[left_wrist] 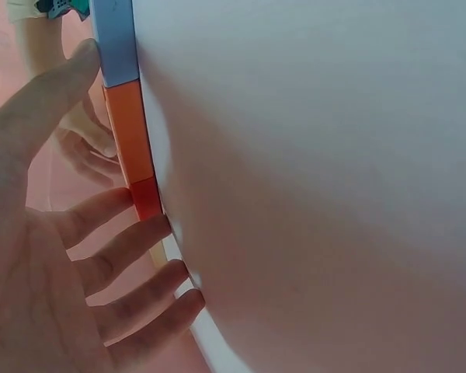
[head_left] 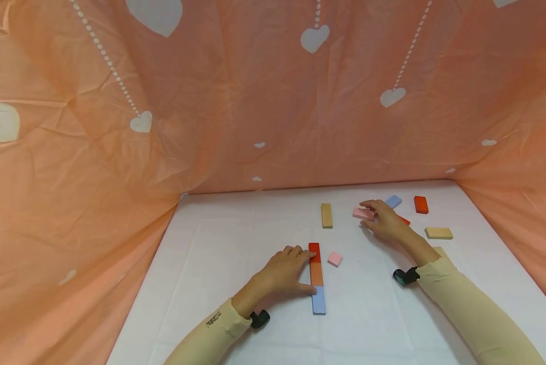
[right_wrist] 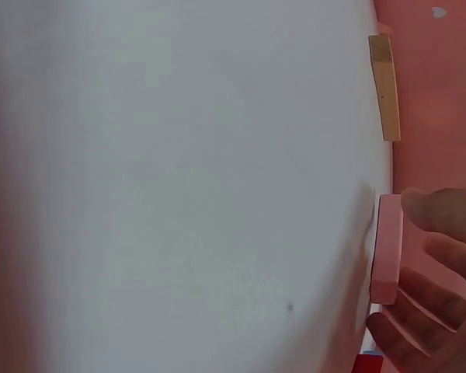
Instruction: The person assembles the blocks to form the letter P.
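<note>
In the head view a red block (head_left: 314, 252), an orange block (head_left: 316, 274) and a blue block (head_left: 318, 301) lie end to end in a row. My left hand (head_left: 284, 271) is spread beside this row, its thumb at the blue block and its index finger at the red one. My right hand (head_left: 384, 220) is at a pink block (head_left: 363, 213), with thumb and fingers spread around it. The right wrist view shows the same pink block (right_wrist: 387, 249) near the fingertips; firm contact is unclear. A small pink block (head_left: 335, 259) lies right of the row.
A tan block (head_left: 326, 216) lies behind the row. To the right are a blue block (head_left: 393, 201), a red block (head_left: 421, 205) and another tan block (head_left: 439, 233). A red block (head_left: 404, 220) is partly hidden by my right hand. An orange curtain (head_left: 273, 101) hangs behind the white table (head_left: 236, 223).
</note>
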`<state>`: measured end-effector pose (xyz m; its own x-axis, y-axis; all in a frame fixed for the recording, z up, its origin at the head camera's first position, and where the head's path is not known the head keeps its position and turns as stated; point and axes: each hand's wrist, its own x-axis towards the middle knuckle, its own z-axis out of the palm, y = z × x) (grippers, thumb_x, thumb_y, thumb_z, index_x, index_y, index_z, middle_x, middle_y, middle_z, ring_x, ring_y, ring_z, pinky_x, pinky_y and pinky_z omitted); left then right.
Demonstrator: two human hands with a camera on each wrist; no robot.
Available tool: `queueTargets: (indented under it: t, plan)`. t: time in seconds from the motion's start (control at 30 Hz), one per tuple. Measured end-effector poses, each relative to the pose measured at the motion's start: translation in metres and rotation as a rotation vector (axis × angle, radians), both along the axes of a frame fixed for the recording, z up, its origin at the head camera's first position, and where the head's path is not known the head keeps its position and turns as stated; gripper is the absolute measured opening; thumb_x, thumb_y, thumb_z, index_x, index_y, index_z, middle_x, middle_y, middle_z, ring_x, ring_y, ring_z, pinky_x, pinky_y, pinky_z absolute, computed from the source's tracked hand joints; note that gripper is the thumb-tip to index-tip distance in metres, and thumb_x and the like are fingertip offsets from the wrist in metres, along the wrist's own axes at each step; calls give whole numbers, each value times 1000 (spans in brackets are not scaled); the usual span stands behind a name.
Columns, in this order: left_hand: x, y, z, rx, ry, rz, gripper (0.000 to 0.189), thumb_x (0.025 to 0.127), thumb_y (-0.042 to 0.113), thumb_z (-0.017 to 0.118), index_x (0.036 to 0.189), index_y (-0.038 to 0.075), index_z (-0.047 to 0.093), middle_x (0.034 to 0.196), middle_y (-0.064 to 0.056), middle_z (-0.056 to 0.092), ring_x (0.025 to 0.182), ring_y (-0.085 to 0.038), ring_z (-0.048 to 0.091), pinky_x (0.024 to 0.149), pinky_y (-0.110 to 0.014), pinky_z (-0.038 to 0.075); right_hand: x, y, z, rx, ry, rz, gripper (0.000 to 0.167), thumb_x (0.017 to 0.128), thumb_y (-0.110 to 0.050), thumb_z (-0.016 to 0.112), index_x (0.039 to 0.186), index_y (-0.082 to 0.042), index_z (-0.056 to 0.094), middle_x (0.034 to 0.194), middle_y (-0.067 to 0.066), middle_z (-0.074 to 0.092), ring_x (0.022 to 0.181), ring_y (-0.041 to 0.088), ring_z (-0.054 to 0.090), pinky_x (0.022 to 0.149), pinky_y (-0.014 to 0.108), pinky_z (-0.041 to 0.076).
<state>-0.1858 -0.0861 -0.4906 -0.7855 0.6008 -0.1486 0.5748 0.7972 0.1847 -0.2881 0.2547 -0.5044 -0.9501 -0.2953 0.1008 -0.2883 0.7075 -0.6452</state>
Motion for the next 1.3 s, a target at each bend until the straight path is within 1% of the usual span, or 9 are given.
queueTargets:
  t: [0.13,0.4,0.63,0.8,0.93,1.03,1.2,1.3]
  plan:
    - [0,0,0,-2,0,0,88,87,64,81,157,20,52,146,-3,59,135,-25,54,111,-40,49,-1,1,0,-6,-6,2,58,98,-8,77,149,7,52,137,33,56,116,47,57,106,65,49]
    - [-1,0,0,-3,-11,4,88,87,64,82,157,20,51,147,-3,58,135,-25,54,112,-41,49,-1,0,3,13,-15,4,57,98,-9,77,147,7,53,135,34,57,114,46,58,105,64,50]
    - [-2,0,-2,-6,-5,-4,89,86,65,81,157,20,51,146,-3,58,135,-25,54,111,-40,49,-1,1,5,22,-44,9,57,98,-9,78,147,7,53,128,32,60,111,45,59,102,61,52]
    - [-2,-1,-2,0,-11,-4,89,87,64,82,157,20,51,145,-3,58,135,-25,54,111,-40,49,-1,1,7,2,-84,28,60,96,-8,78,148,7,52,130,31,60,114,44,59,102,59,53]
    - [-2,-1,-2,-4,-9,-7,89,87,65,81,157,20,50,146,-3,58,135,-25,54,111,-40,49,-3,2,7,-18,-87,71,63,94,-5,80,149,10,51,130,31,61,112,42,61,100,56,54]
    - [-2,-1,-1,-8,-3,-10,89,87,65,81,157,20,50,146,-3,58,135,-25,55,111,-40,49,-5,3,6,-10,-90,97,66,94,-6,81,150,11,49,127,30,62,109,40,61,98,54,55]
    - [-1,0,0,-14,7,-10,89,87,65,81,157,20,50,146,-4,59,134,-25,55,110,-40,50,-8,5,5,23,-128,108,71,95,-10,81,153,10,46,126,26,59,106,34,59,94,47,56]
    - [0,0,1,-17,8,-9,89,87,65,81,157,20,50,145,-4,59,134,-25,55,109,-39,50,-9,6,6,42,-156,107,71,96,-12,81,154,9,46,125,24,59,106,33,58,96,47,56]
